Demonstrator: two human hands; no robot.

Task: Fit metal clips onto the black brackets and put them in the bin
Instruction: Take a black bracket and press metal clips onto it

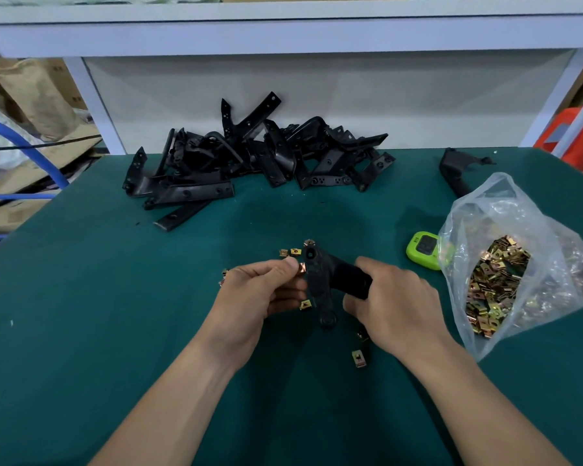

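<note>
Hands meet mid-table: the right hand [396, 299] grips a black bracket [320, 284], and the left hand [260, 292] pinches a metal clip [302, 269] against its upper edge. Around them lie loose clips [359, 359]. At 3 o'clock sits a clear bag of clips [495, 284]; at 12 o'clock, the bracket pile [260, 163].

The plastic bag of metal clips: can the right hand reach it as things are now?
Probably yes, but not freely. The bag lies just beside the right hand, with nothing between them. But that hand grips the black bracket, so it would first have to release it.
</note>
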